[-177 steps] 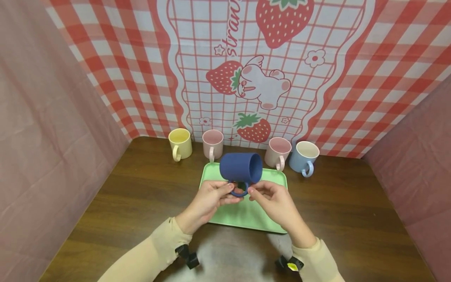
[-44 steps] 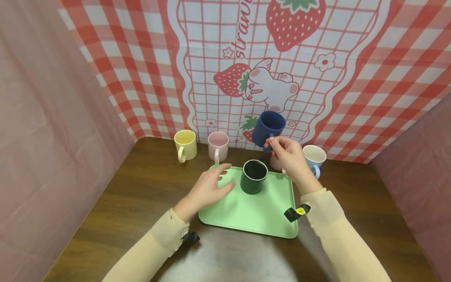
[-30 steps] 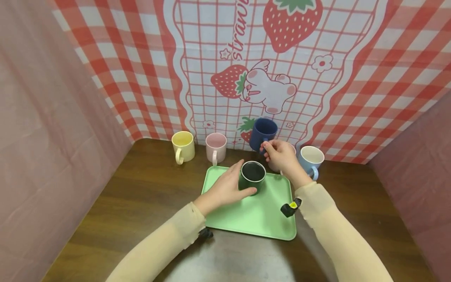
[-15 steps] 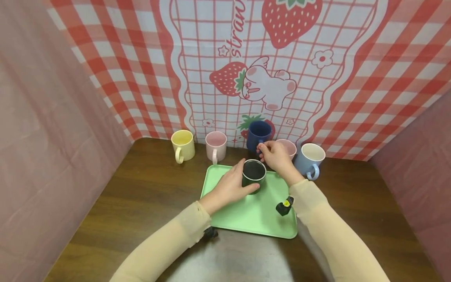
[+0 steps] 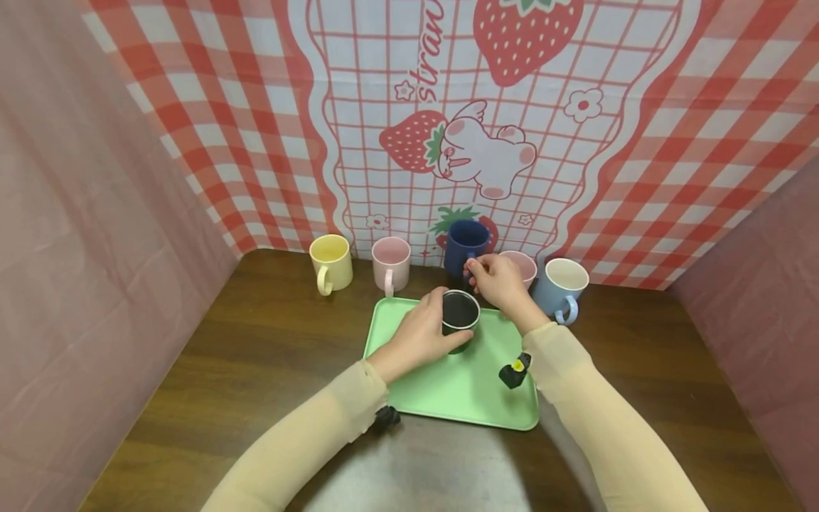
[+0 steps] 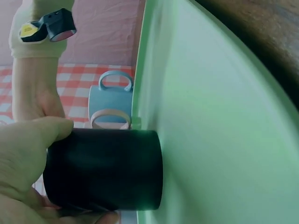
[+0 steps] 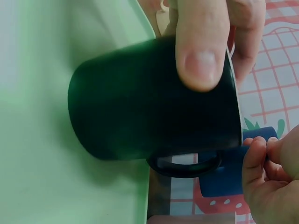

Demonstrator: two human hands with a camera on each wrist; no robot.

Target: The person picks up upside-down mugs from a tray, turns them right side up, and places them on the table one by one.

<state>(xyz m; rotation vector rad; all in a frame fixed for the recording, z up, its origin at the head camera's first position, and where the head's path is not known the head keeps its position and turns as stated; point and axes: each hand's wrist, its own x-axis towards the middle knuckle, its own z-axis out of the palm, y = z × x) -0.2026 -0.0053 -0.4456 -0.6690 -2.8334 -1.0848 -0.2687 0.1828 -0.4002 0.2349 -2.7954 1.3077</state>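
Observation:
My left hand (image 5: 422, 328) grips the side of a dark green, nearly black mug (image 6: 107, 170) with a pale rim, thumb on the near side and fingers on the far side. That mug is upright on the light green tray (image 5: 461, 398); its handle (image 7: 184, 169) shows in the right wrist view. With thumb and fingertips my right hand (image 5: 502, 283) pinches the handle of a dark blue mug (image 5: 462, 245), upright behind the tray in the back row. The right hand partly covers that handle and a pink mug (image 5: 521, 265) beside it.
Along the back, left of the blue mug, stand a yellow mug (image 5: 331, 263) and another pink mug (image 5: 391, 263). A light blue mug (image 5: 558, 291) is at the right. A red checked cloth (image 5: 256, 128) hangs behind the wooden table (image 5: 256, 355); pink curtains flank it.
The blue mug, earlier held sideways in both hands over the tray, has come down upright into the back row. My left hand has moved right and taken hold of the dark mug.

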